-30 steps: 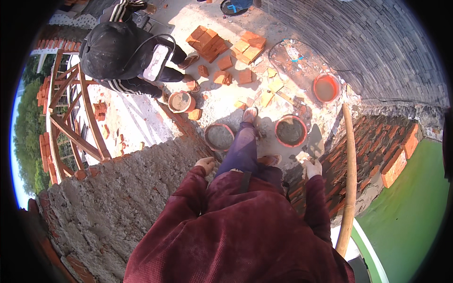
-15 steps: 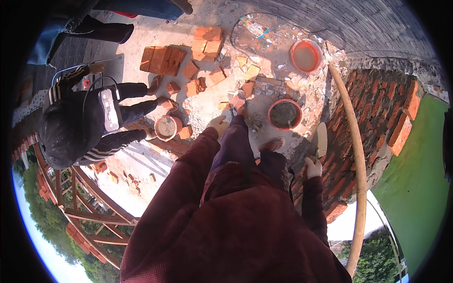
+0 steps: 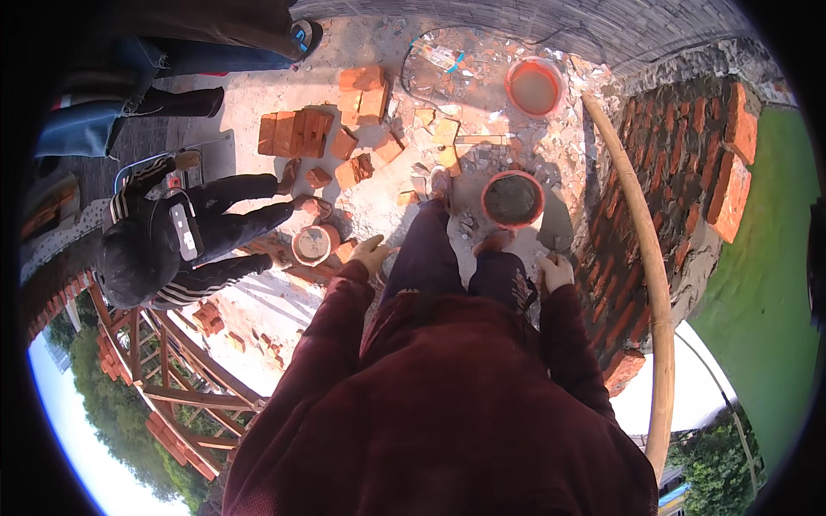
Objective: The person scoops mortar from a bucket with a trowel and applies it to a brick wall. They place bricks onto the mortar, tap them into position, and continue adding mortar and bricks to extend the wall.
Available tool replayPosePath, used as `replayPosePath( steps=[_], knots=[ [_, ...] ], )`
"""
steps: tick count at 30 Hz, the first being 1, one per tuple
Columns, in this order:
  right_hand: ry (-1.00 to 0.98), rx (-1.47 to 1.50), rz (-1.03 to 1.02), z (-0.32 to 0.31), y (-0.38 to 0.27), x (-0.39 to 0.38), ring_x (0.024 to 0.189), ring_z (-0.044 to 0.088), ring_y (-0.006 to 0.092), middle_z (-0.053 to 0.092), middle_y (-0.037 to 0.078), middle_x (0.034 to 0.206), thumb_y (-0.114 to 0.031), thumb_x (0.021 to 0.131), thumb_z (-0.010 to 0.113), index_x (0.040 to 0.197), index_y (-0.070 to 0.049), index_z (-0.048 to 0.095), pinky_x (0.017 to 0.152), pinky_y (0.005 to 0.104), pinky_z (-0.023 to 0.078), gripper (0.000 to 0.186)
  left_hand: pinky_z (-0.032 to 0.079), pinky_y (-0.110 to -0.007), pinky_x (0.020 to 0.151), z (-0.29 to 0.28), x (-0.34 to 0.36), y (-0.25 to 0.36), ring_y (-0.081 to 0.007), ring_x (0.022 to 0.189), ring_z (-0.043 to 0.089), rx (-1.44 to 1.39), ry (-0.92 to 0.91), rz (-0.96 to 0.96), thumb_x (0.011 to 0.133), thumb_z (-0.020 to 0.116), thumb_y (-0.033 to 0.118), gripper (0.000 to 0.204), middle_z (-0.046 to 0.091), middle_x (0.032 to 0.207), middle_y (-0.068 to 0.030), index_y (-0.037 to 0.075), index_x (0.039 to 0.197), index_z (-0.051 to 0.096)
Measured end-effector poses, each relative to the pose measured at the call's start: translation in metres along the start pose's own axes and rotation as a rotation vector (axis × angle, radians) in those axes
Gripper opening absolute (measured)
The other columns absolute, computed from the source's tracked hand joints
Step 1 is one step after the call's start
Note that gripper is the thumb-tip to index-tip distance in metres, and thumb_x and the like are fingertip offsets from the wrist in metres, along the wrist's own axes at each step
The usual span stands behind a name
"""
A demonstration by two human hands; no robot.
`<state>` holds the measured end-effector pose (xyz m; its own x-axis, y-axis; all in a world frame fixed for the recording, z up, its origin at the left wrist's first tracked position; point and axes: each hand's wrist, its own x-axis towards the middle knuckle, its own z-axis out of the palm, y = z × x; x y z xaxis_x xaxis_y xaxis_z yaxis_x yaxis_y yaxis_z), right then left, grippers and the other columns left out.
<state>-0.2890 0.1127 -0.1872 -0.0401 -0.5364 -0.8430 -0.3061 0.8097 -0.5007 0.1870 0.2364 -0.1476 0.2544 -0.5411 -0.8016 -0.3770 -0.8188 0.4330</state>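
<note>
My right hand (image 3: 556, 271) is closed round the handle of a trowel (image 3: 557, 230), its grey blade pointing away from me beside my right foot. Just beyond the blade stands an orange bucket of grey mortar (image 3: 514, 199). My left hand (image 3: 371, 255) hangs by my left leg with fingers apart, and nothing shows in it. Nearest to that hand is a smaller bucket (image 3: 311, 245) with pale contents. A brick wall smeared with mortar (image 3: 658, 198) runs along my right side.
A bamboo pole (image 3: 641, 232) slants between me and the wall. Stacked bricks (image 3: 295, 132) and loose ones lie ahead left. Another orange bucket (image 3: 533, 88) stands farther off. A co-worker in a dark cap (image 3: 138, 262) bends over at left; other people's legs (image 3: 112, 112) show upper left. Green water (image 3: 766, 232) lies beyond the wall.
The trowel blade has swung from beside the wall inward, nearer the mortar bucket, and now looks darker. My left hand has drawn left and a little lower. My view has shifted slightly.
</note>
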Motion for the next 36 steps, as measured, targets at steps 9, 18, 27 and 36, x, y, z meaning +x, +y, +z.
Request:
replayPosePath(
  steps=[9,18,27,36],
  knots=[
    [0.01,0.297,0.012,0.055,-0.037,0.04,0.047,0.056,0.016,0.055,0.006,0.071,-0.012,0.092,0.067,0.104,-0.005,0.05,0.041,0.0325,0.048,0.021,0.051,-0.034,0.097,-0.037,0.073,-0.045,-0.019,0.116,0.064,-0.012,0.009,-0.084,0.094,0.069,0.04,0.075,0.069,0.129,-0.0163,-0.003,0.151,0.047],
    [-0.054,0.434,0.286,0.196,-0.015,0.039,0.055,0.06,0.017,0.059,0.008,0.081,-0.013,0.09,0.069,0.109,-0.002,0.051,0.049,0.0331,0.054,0.028,0.03,-0.051,0.123,-0.135,0.374,0.08,-0.0419,0.154,0.027,1.007,0.172,-0.098,0.073,0.083,0.06,0.126,0.028,0.166,-0.0206,0.016,0.167,0.012],
    [-0.076,0.51,0.748,0.305,-0.016,0.052,0.055,0.06,0.0185,0.057,0.007,0.073,-0.01,0.091,0.064,0.106,-0.004,0.05,0.051,0.0347,0.055,0.021,0.019,-0.052,0.127,-0.206,0.625,0.127,-0.0393,0.159,0.012,1.483,0.238,0.027,0.066,0.093,0.047,0.139,0.013,0.173,-0.0128,0.022,0.168,0.001],
    [0.009,0.551,0.8,0.302,-0.048,0.093,0.052,0.059,0.0165,0.057,0.007,0.079,-0.016,0.093,0.063,0.118,-0.001,0.049,0.046,0.0331,0.052,0.032,0.029,-0.054,0.122,-0.208,0.71,0.11,-0.0361,0.138,0.047,1.462,0.228,0.318,0.064,0.094,0.034,0.127,0.045,0.149,-0.0158,0.029,0.165,0.018]
  ],
)
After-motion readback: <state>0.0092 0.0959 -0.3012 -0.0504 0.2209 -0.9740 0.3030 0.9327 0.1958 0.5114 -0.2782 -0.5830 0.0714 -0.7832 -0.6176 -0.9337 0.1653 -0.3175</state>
